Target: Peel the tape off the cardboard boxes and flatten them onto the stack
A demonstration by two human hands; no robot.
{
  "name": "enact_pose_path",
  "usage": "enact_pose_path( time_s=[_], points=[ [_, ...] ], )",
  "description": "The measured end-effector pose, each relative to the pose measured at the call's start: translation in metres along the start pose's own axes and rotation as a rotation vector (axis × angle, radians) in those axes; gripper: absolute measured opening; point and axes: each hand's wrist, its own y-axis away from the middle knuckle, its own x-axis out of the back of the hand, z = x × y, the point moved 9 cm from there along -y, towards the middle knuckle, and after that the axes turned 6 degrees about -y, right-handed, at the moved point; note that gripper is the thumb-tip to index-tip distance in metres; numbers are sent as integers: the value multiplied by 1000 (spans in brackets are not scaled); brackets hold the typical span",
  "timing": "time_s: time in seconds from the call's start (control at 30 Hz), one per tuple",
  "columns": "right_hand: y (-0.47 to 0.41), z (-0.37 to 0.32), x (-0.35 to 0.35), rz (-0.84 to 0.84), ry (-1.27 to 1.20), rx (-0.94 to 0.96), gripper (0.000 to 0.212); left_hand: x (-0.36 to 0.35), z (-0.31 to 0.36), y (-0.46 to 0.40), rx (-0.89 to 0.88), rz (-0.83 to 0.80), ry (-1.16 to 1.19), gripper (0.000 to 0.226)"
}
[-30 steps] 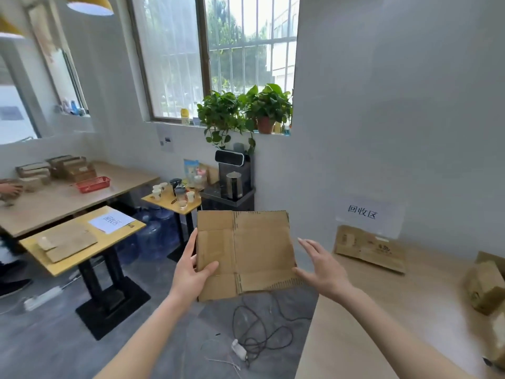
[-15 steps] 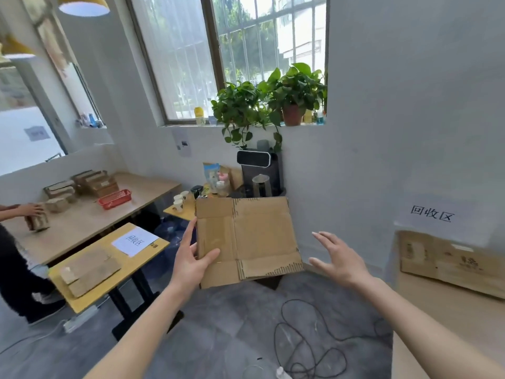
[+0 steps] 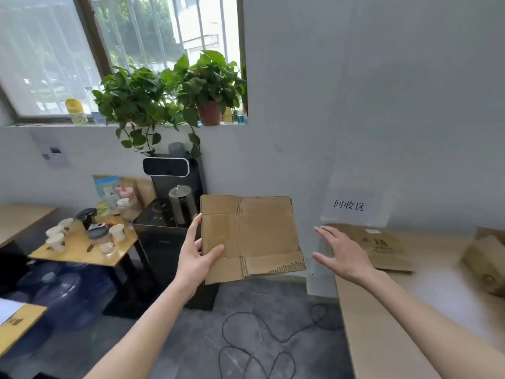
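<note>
Beside wooden table [image 3: 388, 324], flattened box [image 3: 262, 236] in left hand [image 3: 195, 259], thumb on top

Your left hand [image 3: 197, 258] hides its fingers behind the flattened box [image 3: 250, 236]. Right of that box, the brown box [image 3: 485, 262] is blurred and cut off by the frame edge.

Both bare forearms are reaching forward and upward. The left hand [image 3: 195, 257] is gripping the flattened box [image 3: 254, 236] at its left edge, thumb lying across the front, fingers behind. The right hand [image 3: 343, 255] is hovering apart from it, palm turned inward, fingers straight and spread.
</note>
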Motion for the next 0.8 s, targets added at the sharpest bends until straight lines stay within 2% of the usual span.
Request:
enact_pose_path(
  time_s=[0.23,0.4,0.6,0.8],
  points=[
    [-2,71,39,84,90,-227,75,-107,-6,-86,-32,-247,107,87],
    [6,144,55,121,40,-385,75,-195,-12,-120,-25,-382,114,85],
    [-10,246,42,64,94,-458,78,-315,-42,-158,57,-520,82,86],
    [-67,369,0,21,82,-501,76,-449,-99,-217,135,-564,-11,87]
  ],
)
